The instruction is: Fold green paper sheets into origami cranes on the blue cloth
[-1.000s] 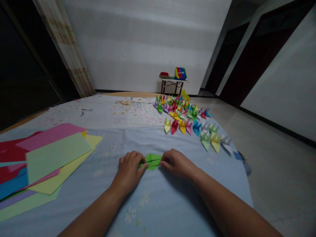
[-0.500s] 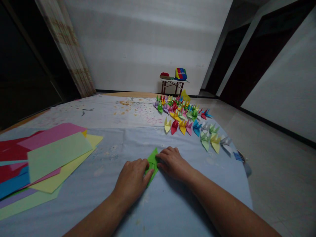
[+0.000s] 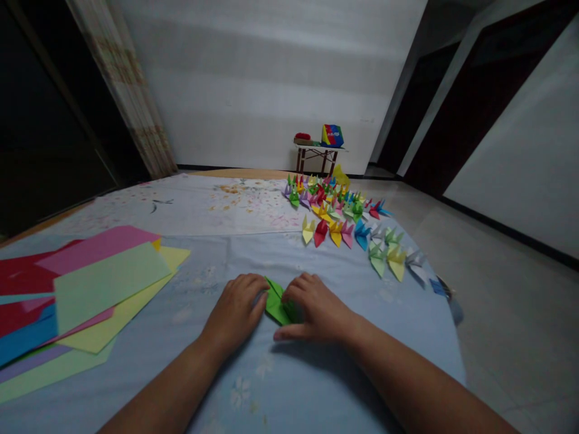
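Observation:
A folded piece of green paper (image 3: 275,303) lies on the light blue cloth (image 3: 289,374) in front of me. My left hand (image 3: 235,313) rests on its left side, fingers curled against the paper's edge. My right hand (image 3: 316,310) covers its right side, fingers bent over the fold and thumb stretched out low along the cloth. Both hands press the green paper between them.
A loose stack of coloured paper sheets (image 3: 81,295) lies at the left. Several folded paper cranes (image 3: 348,223) in many colours stand in rows at the back right. A small table (image 3: 319,154) with a colourful box stands by the far wall. Bare floor lies to the right.
The green paper has been turned and folded; it was long and flat, then stood up between the hands, and now lies as a smaller shape. Both hands shifted closer together.

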Demonstrator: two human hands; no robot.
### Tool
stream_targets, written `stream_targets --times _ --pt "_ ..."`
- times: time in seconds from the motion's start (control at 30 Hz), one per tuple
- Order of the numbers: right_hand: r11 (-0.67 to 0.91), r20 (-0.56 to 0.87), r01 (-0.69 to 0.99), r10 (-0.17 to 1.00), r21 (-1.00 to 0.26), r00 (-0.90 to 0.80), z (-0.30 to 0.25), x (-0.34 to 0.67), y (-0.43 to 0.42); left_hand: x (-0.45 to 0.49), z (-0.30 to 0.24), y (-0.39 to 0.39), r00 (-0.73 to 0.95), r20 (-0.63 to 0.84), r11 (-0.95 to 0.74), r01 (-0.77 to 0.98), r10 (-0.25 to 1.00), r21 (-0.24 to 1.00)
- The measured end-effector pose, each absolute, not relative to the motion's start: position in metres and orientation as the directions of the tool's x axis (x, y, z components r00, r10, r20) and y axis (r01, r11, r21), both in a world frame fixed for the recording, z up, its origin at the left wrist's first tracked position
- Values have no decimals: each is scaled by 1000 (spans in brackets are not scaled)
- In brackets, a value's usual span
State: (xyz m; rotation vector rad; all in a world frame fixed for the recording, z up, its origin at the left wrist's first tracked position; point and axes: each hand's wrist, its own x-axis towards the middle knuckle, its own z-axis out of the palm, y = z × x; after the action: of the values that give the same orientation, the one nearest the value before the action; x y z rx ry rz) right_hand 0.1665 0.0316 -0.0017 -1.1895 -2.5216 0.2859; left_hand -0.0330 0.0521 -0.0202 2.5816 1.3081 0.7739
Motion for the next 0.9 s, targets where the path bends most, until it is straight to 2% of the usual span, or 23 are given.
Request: stream_targets --times 0.1,0.27,0.63,0.9 --pt "661 139 702 746 -266 -651 0 165 30 -33 -23 51 564 365 -670 666 741 329" --pt "673 161 695 738 -252 -656 -2 179 41 -30 -18 46 643 311 -714 617 700 331" --pt "641 251 713 767 -285 -590 -8 181 45 -21 -26 49 617 273 -674 676 738 297" --pt "633 258 712 774 -304 -578 -18 177 50 -20 -26 51 616 282 -677 673 736 297"
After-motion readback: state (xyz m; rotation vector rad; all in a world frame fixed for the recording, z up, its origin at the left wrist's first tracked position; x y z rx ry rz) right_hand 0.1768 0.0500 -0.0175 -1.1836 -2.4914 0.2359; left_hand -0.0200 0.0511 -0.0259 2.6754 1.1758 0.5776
